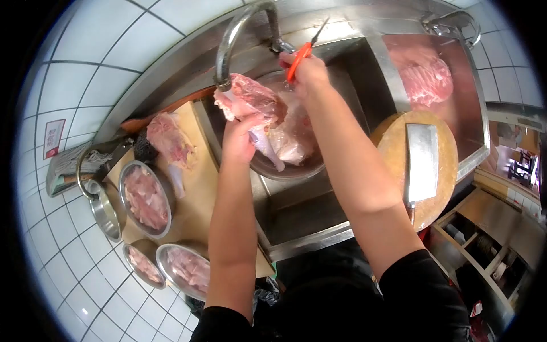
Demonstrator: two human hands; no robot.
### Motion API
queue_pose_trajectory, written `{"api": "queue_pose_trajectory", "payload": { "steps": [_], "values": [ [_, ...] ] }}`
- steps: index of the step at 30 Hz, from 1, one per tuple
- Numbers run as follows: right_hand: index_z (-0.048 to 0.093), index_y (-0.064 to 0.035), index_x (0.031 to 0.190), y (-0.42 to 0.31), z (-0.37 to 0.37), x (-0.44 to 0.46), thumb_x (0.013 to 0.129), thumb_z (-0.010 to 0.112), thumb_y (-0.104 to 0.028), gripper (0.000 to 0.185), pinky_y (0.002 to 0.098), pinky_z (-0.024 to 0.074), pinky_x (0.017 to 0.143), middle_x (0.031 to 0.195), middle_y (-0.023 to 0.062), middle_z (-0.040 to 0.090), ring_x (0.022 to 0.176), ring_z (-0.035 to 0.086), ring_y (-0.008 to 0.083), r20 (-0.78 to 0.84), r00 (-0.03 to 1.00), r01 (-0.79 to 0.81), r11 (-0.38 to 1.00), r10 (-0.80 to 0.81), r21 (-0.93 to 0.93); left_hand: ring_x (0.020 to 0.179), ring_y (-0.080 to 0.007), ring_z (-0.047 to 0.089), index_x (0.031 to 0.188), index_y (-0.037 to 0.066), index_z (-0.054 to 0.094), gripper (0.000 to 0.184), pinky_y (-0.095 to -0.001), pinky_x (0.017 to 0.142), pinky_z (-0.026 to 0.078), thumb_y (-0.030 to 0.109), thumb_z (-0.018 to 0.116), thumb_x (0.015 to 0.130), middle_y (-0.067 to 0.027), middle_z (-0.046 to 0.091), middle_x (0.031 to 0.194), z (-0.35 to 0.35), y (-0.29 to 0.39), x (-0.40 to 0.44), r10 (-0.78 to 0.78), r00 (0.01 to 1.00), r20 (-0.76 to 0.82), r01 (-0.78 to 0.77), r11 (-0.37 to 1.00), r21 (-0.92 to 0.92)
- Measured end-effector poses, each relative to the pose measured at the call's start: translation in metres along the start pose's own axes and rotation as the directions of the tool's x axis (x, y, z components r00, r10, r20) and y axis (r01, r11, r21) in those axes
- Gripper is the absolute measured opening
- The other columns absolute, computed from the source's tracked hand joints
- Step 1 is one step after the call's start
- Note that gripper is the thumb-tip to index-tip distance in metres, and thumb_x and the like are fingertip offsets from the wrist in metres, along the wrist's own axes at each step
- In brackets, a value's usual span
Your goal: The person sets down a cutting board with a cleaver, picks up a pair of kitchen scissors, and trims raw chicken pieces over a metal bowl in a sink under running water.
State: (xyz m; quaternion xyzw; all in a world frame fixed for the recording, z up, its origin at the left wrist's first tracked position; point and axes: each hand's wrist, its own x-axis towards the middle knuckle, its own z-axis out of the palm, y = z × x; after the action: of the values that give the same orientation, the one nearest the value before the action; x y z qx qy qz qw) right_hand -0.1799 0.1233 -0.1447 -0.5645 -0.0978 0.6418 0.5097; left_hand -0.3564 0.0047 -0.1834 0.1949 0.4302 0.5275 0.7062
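Note:
My left hand [239,141] is closed around a raw poultry piece [253,98], with red flesh, pale skin and a leg end hanging down. It is held just below the mouth of the curved metal tap [225,45]. My right hand [310,71] grips scissors with orange handles [299,62], their dark blades pointing up and away. Its fingers are close to the tap's base; whether they touch it I cannot tell. Beneath both hands, a large metal bowl [265,171] stands in the sink, with more pale raw poultry [292,142] in it.
A cleaver [421,162] lies on a round wooden chopping block [393,139] at the right. Raw meat [430,80] sits in the pinkish right basin. On the left board [199,171] are another poultry piece [170,139] and metal bowls of cut meat [147,199]. A second tap [470,28] stands far right.

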Motion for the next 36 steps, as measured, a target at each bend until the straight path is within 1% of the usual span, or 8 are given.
{"api": "queue_pose_trajectory", "payload": {
  "steps": [13, 19, 22, 26, 30, 33, 34, 36],
  "values": [
    [0.062, 0.0024, 0.097, -0.004, -0.002, 0.009, 0.089, 0.068, 0.006, 0.01, 0.0283, 0.0514, 0.053, 0.082, 0.0127, 0.067, 0.066, 0.066, 0.0215, 0.046, 0.992, -0.124, 0.971, 0.117, 0.203, 0.09, -0.0223, 0.069, 0.1, -0.01, 0.071, 0.023, -0.0332, 0.082, 0.052, 0.001, 0.07, 0.08, -0.0145, 0.072, 0.096, 0.002, 0.01, -0.012, -0.044, 0.995, -0.089, 0.055, 0.991, 0.124],
    [0.061, 0.0055, 0.096, -0.004, -0.002, 0.018, 0.089, 0.067, 0.007, 0.009, 0.0276, 0.0524, 0.052, 0.08, 0.0134, 0.066, 0.064, 0.065, 0.0218, 0.04, 0.978, -0.209, 0.935, 0.206, 0.288, 0.087, -0.0225, 0.069, 0.102, -0.008, 0.07, 0.024, -0.0341, 0.078, 0.053, 0.002, 0.071, 0.08, -0.0146, 0.072, 0.096, 0.002, 0.014, -0.014, -0.028, 0.994, -0.109, 0.035, 0.997, 0.063],
    [0.061, 0.0057, 0.094, -0.004, -0.005, 0.021, 0.089, 0.066, 0.008, 0.008, 0.0271, 0.0528, 0.052, 0.08, 0.0134, 0.066, 0.064, 0.065, 0.0216, 0.085, 0.97, -0.244, 0.913, 0.229, 0.326, 0.095, -0.0239, 0.068, 0.109, -0.007, 0.067, 0.029, -0.0361, 0.089, 0.053, 0.003, 0.069, 0.082, -0.0131, 0.071, 0.104, -0.006, 0.016, -0.012, -0.02, 0.997, -0.072, 0.024, 0.998, 0.056],
    [0.063, 0.0038, 0.095, 0.001, -0.007, 0.032, 0.089, 0.067, 0.006, 0.008, 0.0275, 0.0521, 0.053, 0.081, 0.0131, 0.067, 0.065, 0.066, 0.0218, 0.101, 0.97, -0.243, 0.918, 0.222, 0.314, 0.094, -0.0245, 0.068, 0.114, -0.007, 0.065, 0.033, -0.0365, 0.089, 0.053, 0.003, 0.068, 0.082, -0.013, 0.07, 0.104, -0.011, 0.019, -0.011, -0.045, 0.996, -0.079, 0.052, 0.994, 0.093],
    [0.065, 0.0009, 0.094, -0.001, -0.012, -0.007, 0.091, 0.074, -0.014, 0.018, 0.0254, 0.0474, 0.057, 0.079, 0.0064, 0.065, 0.067, 0.061, 0.0143, -0.005, 1.0, -0.017, 0.998, 0.017, -0.066, 0.091, -0.0245, 0.069, 0.111, -0.006, 0.065, 0.03, -0.0356, 0.082, 0.055, 0.002, 0.067, 0.082, -0.0127, 0.07, 0.101, -0.007, 0.019, -0.013, -0.004, 0.995, -0.101, 0.013, 0.996, 0.088],
    [0.066, -0.0003, 0.091, 0.019, -0.04, -0.035, 0.09, 0.077, -0.027, 0.029, 0.0298, 0.0469, 0.06, 0.075, 0.0041, 0.064, 0.067, 0.06, 0.0134, -0.031, 0.993, 0.094, 0.918, -0.114, -0.387, 0.088, -0.0239, 0.069, 0.108, -0.005, 0.066, 0.026, -0.0351, 0.078, 0.056, 0.001, 0.066, 0.083, -0.0124, 0.07, 0.101, -0.01, 0.02, -0.011, -0.001, 0.995, -0.101, 0.01, 0.996, 0.091],
    [0.066, 0.0005, 0.09, 0.024, -0.048, -0.054, 0.089, 0.077, -0.032, 0.034, 0.0315, 0.0479, 0.062, 0.074, 0.0043, 0.063, 0.068, 0.06, 0.0135, -0.034, 0.992, 0.094, 0.875, -0.125, -0.474, 0.088, -0.0237, 0.069, 0.107, -0.005, 0.066, 0.025, -0.035, 0.076, 0.056, 0.001, 0.065, 0.083, -0.0124, 0.07, 0.101, -0.011, 0.021, -0.01, -0.004, 0.995, -0.101, 0.014, 0.995, 0.097],
    [0.065, 0.002, 0.092, 0.053, -0.072, -0.069, 0.091, 0.074, -0.041, 0.044, 0.0375, 0.0519, 0.069, 0.077, 0.0125, 0.067, 0.073, 0.067, 0.0232, 0.127, 0.95, 0.275, 0.572, -0.286, -0.773, 0.089, -0.0234, 0.069, 0.108, -0.004, 0.066, 0.026, -0.0354, 0.077, 0.056, -0.001, 0.064, 0.083, -0.0122, 0.07, 0.102, -0.011, 0.021, -0.009, 0.021, 0.993, -0.114, -0.008, 0.994, 0.111]
  ]
}}
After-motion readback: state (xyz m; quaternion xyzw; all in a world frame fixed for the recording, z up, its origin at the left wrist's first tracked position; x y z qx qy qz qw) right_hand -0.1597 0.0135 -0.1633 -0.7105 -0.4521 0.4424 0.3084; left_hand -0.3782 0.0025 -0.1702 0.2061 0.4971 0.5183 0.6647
